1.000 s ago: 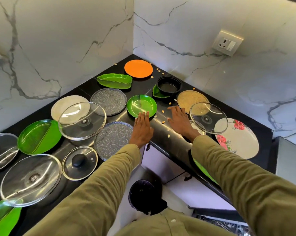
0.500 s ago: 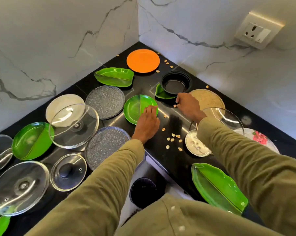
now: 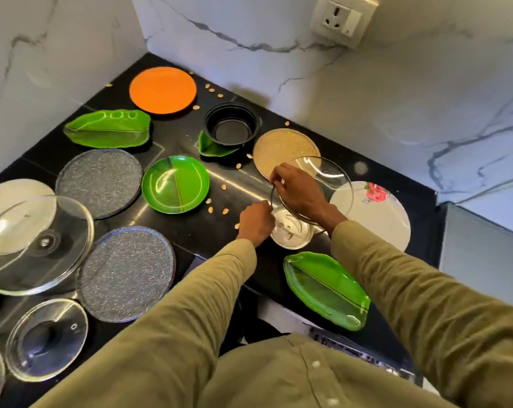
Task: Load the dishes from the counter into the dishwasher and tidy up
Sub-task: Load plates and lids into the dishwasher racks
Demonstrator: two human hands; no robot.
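Counter: I saw a black L-shaped counter against marble walls, crowded with dishes and scattered seeds.
Sleeves: both of the person's arms reached in from below in olive-green sleeves.
Large glass lid: at the far left a big glass lid sat tilted, overlapping a white plate.
Floral plate: a white plate with a red flower lay at the right, just beside the held lid.
Grey plates: two speckled grey plates lay left of centre — one behind the other.
Leaf trays: one green leaf-shaped tray rested near the front edge, another toward the back.
Held lid: a clear glass lid was lifted and tilted over a tan plate and a small steel dish.
Round plates: an orange plate sat in the corner, a green round plate mid-counter.
Black bowl: a black bowl stood on a small green leaf dish (mostly hidden).
Right hand: the right hand gripped the held lid's near rim, fingers curled over it.
Left hand: the left hand — fingers curled — pinched the same rim at its lower edge, beside the steel dish.
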